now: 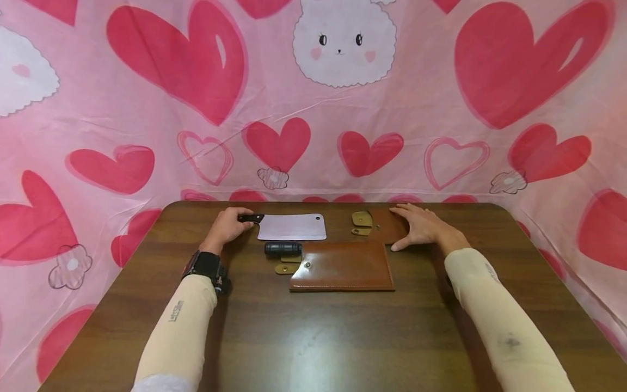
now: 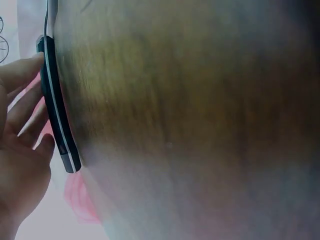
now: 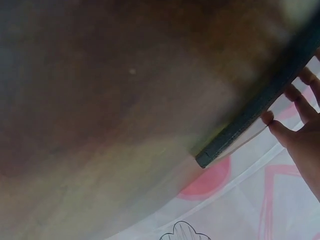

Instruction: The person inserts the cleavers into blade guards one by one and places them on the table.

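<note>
My left hand [image 1: 230, 224] is at the back left of the table, pinching the black handle of a cleaver [image 1: 292, 226] between thumb and fingers. The broad blade lies flat, pointing right. In the left wrist view the thumb touches the cleaver handle [image 2: 58, 112]. At the back right my right hand [image 1: 421, 226] spreads over the right end of a brown leather sheath [image 1: 384, 228], fingers at the far edge and thumb near the front corner. Its tan snap straps point left. In the right wrist view the fingertips lie along the dark edge of the sheath [image 3: 235, 132].
A larger brown leather sheath [image 1: 345, 267] lies in front, with a black handle [image 1: 283, 249] and a tan snap strap [image 1: 286, 269] at its left end. The wooden table [image 1: 313, 337] ends at a pink heart-patterned cloth [image 1: 323, 109] behind and at both sides.
</note>
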A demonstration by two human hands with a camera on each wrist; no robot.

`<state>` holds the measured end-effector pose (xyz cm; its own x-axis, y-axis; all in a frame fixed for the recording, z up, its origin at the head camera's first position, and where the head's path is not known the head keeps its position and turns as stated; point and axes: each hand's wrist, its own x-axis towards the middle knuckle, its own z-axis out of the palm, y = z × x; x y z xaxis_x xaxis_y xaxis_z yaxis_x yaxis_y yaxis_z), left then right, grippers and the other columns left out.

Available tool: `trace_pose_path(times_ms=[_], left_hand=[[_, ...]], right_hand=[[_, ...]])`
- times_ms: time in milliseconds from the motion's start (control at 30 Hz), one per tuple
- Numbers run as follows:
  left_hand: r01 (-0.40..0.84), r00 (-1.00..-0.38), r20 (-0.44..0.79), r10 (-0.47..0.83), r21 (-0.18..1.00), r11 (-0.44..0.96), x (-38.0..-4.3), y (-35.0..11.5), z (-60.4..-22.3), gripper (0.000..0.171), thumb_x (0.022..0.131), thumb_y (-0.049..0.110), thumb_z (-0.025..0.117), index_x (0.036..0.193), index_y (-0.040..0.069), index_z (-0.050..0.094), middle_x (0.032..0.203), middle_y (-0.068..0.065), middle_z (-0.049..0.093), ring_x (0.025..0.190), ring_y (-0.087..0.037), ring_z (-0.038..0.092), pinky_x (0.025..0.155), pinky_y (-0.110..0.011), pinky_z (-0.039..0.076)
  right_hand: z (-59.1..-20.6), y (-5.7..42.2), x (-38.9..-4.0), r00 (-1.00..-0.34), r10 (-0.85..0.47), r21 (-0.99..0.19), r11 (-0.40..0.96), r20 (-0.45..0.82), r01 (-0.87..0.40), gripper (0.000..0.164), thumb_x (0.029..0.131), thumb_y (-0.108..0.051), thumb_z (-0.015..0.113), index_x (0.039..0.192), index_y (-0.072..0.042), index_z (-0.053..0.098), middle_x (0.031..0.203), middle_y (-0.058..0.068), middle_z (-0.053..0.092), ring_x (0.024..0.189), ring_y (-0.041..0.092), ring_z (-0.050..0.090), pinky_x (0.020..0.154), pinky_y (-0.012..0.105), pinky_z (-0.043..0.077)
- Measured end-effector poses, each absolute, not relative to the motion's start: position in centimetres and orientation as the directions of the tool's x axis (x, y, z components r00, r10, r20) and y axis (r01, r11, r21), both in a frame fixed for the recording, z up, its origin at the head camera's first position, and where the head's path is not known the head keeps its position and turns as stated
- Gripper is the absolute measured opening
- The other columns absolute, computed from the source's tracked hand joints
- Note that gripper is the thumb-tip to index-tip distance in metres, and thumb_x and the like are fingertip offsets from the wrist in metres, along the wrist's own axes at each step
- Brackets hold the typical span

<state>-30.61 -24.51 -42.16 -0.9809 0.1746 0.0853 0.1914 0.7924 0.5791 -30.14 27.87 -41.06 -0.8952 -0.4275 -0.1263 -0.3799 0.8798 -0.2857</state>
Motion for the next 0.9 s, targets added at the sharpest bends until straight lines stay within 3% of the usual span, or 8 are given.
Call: trace_pose_path(times_ms=[367,600,900], left_hand=[[0.189,-0.982,0.074,0.176,0.499,0.846,-30.92,-24.48,-42.18,0.034,0.092,0.008,0.070,0.125,-0.001,0.069,0.122,-0.025,0.066,0.110,-0.043,0.059,0.101,-0.056,0.042],[0.180,-0.983,0.060,0.173,0.486,0.855,-30.69,-24.37,-41.80,0.033,0.092,0.007,0.070,0.125,0.000,0.068,0.123,-0.025,0.066,0.112,-0.044,0.058,0.100,-0.057,0.042],[0.215,-0.977,0.099,0.191,0.488,0.846,-30.87,-24.59,-42.09,0.029,0.090,0.004,0.072,0.118,0.000,0.070,0.116,-0.023,0.069,0.108,-0.043,0.061,0.096,-0.056,0.043]], right_hand=[[-40.75,27.67,-30.33,-0.901,-0.413,-0.265,0.891,-0.137,-0.368,0.119,0.066,-0.067,0.084,0.155,-0.004,0.036,0.156,0.028,0.032,0.141,0.052,0.030,0.108,0.075,0.017],[-40.99,27.93,-30.00,-0.906,-0.415,-0.236,0.891,-0.082,-0.387,0.118,0.068,-0.072,0.080,0.152,-0.001,0.040,0.149,0.028,0.038,0.135,0.049,0.037,0.107,0.070,0.028],[-40.71,28.15,-29.88,-0.905,-0.426,-0.228,0.880,0.009,-0.417,0.115,0.066,-0.071,0.082,0.149,-0.002,0.044,0.145,0.025,0.042,0.132,0.045,0.041,0.106,0.067,0.032]])
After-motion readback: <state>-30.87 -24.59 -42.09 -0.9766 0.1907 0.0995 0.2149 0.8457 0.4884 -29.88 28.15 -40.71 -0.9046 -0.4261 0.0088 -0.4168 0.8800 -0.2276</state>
